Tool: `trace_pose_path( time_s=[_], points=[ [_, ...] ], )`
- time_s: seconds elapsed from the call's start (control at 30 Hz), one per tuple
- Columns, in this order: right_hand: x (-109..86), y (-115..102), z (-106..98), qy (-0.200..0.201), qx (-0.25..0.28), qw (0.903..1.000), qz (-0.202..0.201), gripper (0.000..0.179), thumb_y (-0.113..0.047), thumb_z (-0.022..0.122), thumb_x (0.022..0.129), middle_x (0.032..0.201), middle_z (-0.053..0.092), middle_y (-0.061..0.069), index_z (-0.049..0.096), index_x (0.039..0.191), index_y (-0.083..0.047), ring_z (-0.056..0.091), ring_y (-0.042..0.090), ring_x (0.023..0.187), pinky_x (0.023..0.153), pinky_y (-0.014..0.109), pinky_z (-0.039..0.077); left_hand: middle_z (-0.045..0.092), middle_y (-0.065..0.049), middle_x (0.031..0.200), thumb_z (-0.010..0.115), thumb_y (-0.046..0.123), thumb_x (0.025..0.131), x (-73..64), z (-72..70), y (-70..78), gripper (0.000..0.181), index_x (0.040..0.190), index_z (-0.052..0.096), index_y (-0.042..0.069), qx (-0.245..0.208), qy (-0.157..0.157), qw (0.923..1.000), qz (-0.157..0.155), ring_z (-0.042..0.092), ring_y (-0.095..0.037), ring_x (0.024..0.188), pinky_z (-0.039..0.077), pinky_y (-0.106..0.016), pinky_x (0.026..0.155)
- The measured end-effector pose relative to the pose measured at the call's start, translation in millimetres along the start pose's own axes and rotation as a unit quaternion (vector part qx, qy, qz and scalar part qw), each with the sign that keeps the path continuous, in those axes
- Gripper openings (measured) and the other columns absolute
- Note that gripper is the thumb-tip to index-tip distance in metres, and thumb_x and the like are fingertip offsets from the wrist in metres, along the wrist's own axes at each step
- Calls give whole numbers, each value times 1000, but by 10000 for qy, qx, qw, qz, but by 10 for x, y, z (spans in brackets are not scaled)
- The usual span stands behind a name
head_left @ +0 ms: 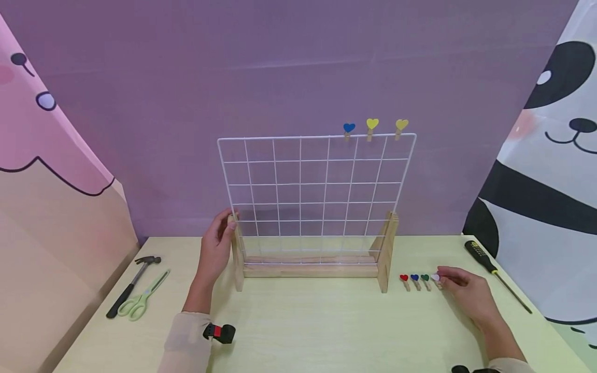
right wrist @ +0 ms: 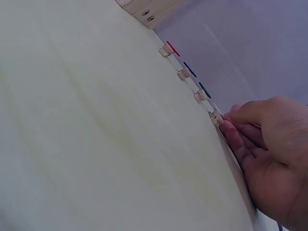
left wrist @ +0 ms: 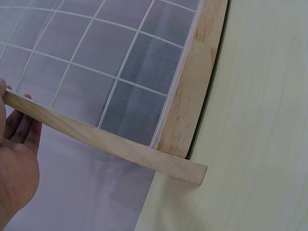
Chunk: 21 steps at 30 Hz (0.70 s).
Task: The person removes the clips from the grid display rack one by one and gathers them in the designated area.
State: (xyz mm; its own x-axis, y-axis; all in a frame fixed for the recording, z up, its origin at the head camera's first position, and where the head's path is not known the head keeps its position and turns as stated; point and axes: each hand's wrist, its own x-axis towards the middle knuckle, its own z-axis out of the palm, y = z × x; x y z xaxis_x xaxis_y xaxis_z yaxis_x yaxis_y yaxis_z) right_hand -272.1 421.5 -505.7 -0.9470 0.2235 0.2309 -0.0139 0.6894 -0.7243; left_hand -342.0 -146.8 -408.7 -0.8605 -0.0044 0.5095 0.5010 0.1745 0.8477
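Note:
A white wire grid (head_left: 300, 183) stands upright in a wooden stand (head_left: 310, 271). My left hand (head_left: 216, 248) grips the stand's left side post, thumb in front and fingers behind; the left wrist view shows fingers around that post (left wrist: 110, 142). One blue heart clothespin (head_left: 349, 127) and two yellow heart clothespins (head_left: 372, 124) sit on the grid's top wire, towards the right. On the table, red (head_left: 403, 278), blue (head_left: 415, 278) and green heart clothespins (head_left: 425, 278) lie in a row. At its right end my right hand (head_left: 468, 295) pinches a white heart clothespin (right wrist: 217, 118), partly hidden by the fingers.
To the left on the table (head_left: 303, 326) lie a claw hammer (head_left: 135, 285) and green scissors (head_left: 143, 299). A black-handled screwdriver (head_left: 494, 272) lies by the right edge. Behind the table hangs a purple backdrop (head_left: 280, 77).

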Motion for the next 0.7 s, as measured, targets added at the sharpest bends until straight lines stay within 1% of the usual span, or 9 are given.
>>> trace_pose_path(
  time_s=[0.13, 0.2, 0.27, 0.37, 0.43, 0.5, 0.57, 0.67, 0.7],
  points=[
    [11, 2, -30, 84, 642, 9977, 223, 39, -24, 64, 103, 101, 73, -27, 66, 131, 3, 55, -24, 90, 75, 4, 47, 63, -22, 139, 52, 12, 109, 8, -13, -22, 38, 145, 52, 0, -57, -44, 10000, 25, 58, -33, 128, 46, -8, 93],
    [26, -10, -65, 132, 1033, 9943, 248, 38, -22, 64, 104, 97, 69, -35, 65, 131, 4, 62, -18, 88, 74, 7, 51, 62, -23, 139, 52, 12, 109, 14, -15, -23, 38, 144, 52, 0, -109, -35, 9999, 70, 57, -37, 131, 45, -7, 94],
    [38, -40, -114, 191, 1328, 9908, 164, 35, -18, 63, 104, 97, 70, -34, 66, 131, 3, 66, -13, 89, 75, 7, 52, 62, -26, 139, 52, 11, 108, 21, -9, -18, 37, 143, 53, -1, -154, -18, 9998, 118, 57, -39, 131, 45, -7, 93],
    [57, -136, -201, 293, 1655, 9858, -43, 29, -15, 62, 104, 99, 72, -32, 68, 130, -2, 68, -12, 89, 77, 5, 51, 61, -27, 139, 52, 10, 108, 28, 6, -6, 37, 144, 52, -1, -103, -9, 9998, 147, 57, -41, 129, 45, -7, 92],
    [63, -233, -256, 286, 2035, 9785, -190, 27, -13, 62, 104, 102, 73, -30, 70, 129, -7, 69, -12, 90, 79, 4, 50, 60, -28, 140, 51, 10, 108, 37, 11, -29, 37, 144, 52, -1, -86, -14, 9999, 121, 57, -41, 129, 45, -7, 91],
    [65, -351, -303, 265, 2327, 9715, -358, 27, -13, 62, 103, 105, 73, -28, 69, 129, -8, 69, -12, 91, 81, 3, 50, 61, -25, 140, 51, 12, 109, 55, 12, -113, 38, 145, 52, 2, -53, 16, 9999, 145, 58, -39, 128, 45, -7, 91],
    [76, -480, -334, 259, 2656, 9621, -556, 26, -11, 63, 103, 107, 74, -25, 70, 128, -10, 70, -11, 92, 81, 4, 50, 62, -23, 140, 51, 13, 109, 66, 5, -172, 38, 145, 53, 3, -85, 31, 9998, 154, 58, -37, 129, 46, -8, 92],
    [102, -682, -386, 294, 2820, 9559, -770, 28, -10, 64, 102, 108, 75, -22, 68, 130, -6, 71, -10, 94, 82, 5, 51, 62, -22, 140, 52, 17, 109, 89, -9, -291, 37, 145, 54, 7, -59, 44, 9996, 277, 59, -33, 128, 47, -8, 93],
    [114, -752, -404, 300, 2871, 9537, -848, 29, -9, 64, 102, 109, 76, -21, 68, 130, -5, 71, -9, 94, 82, 5, 52, 62, -23, 140, 52, 18, 109, 91, -14, -299, 37, 144, 54, 7, -45, 42, 9996, 292, 60, -33, 127, 47, -9, 93]
  ],
)
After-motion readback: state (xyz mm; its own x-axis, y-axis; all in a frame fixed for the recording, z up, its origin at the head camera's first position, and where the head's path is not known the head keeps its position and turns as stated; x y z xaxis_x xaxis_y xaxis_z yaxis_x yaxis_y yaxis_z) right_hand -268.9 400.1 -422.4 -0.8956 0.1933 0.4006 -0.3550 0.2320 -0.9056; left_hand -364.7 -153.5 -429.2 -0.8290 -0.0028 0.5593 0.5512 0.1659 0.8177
